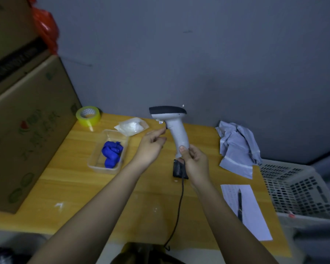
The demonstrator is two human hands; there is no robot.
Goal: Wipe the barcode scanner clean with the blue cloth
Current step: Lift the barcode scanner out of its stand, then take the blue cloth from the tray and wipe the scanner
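Note:
The barcode scanner (176,128) is grey-white with a dark head, held upright above the wooden table (80,187). My right hand (193,161) grips the bottom of its handle. A dark cable (180,206) hangs from it toward the table's front edge. My left hand (151,144) is just left of the handle, its fingertips touching the trigger area, holding nothing. The blue cloth (111,154) lies crumpled in a clear plastic tray (95,166) further left, apart from both hands.
A roll of yellow tape (88,116) and a white plastic bag (131,126) sit at the back. A cardboard box (27,130) stands at the left. A grey cloth (236,147), a paper with a pen (245,210) and a perforated basket (301,191) are at the right.

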